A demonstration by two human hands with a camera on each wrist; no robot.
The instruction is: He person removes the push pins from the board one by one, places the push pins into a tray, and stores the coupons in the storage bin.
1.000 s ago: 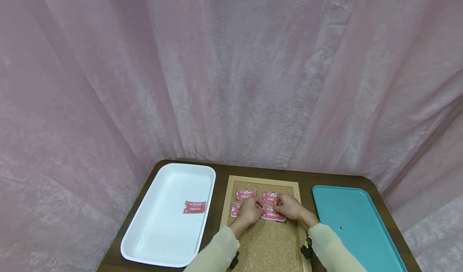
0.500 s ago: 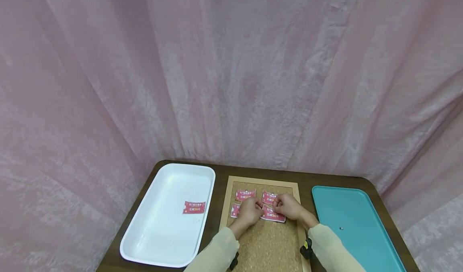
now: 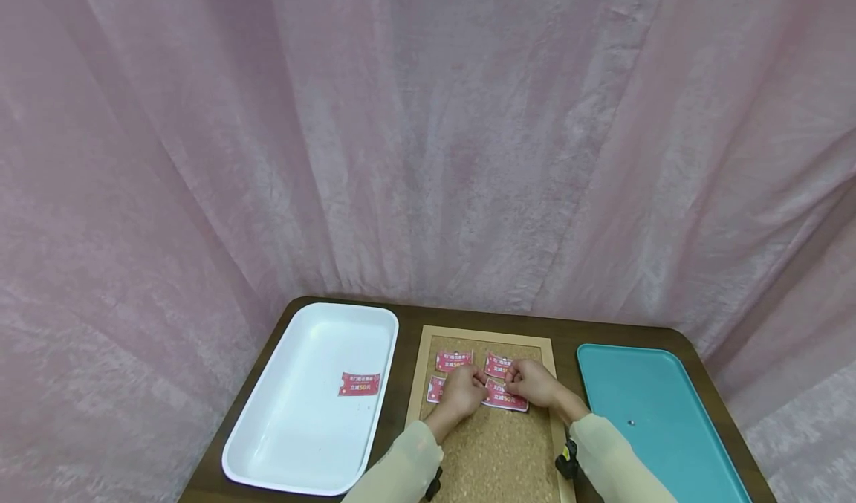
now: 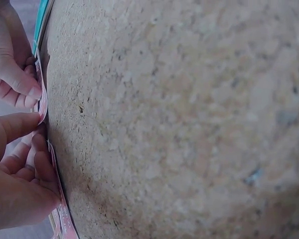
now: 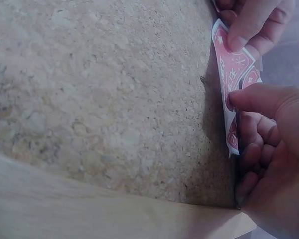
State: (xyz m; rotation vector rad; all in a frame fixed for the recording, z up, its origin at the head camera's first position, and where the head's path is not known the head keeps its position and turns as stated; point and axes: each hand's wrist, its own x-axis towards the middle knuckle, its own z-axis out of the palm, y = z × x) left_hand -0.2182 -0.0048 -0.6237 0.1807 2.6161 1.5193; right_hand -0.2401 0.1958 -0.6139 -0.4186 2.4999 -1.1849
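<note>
Both hands meet over a red paper coupon [image 3: 506, 397], the lower right one on the cork board [image 3: 498, 455]. At its left end my left hand [image 3: 463, 390] pinches the paper between thumb and finger. My right hand [image 3: 533, 383] holds the same coupon by its upper part, thumb on the printed face, as the right wrist view shows. Whether a pin sits under the right thumb [image 5: 256, 97] I cannot tell. Above are two more coupons, top left [image 3: 454, 360] and top right [image 3: 498, 365]. A further coupon [image 3: 435, 389] is partly covered by my left hand.
To the left stands a white tray [image 3: 294, 429] with one red coupon [image 3: 359, 384] inside. At the right lies a teal tray [image 3: 658, 391] bearing a small metallic piece [image 3: 631, 422]. A wooden frame [image 3: 555, 362] edges the board on the dark table [image 3: 448, 316]. Behind hangs a pink curtain [image 3: 428, 154].
</note>
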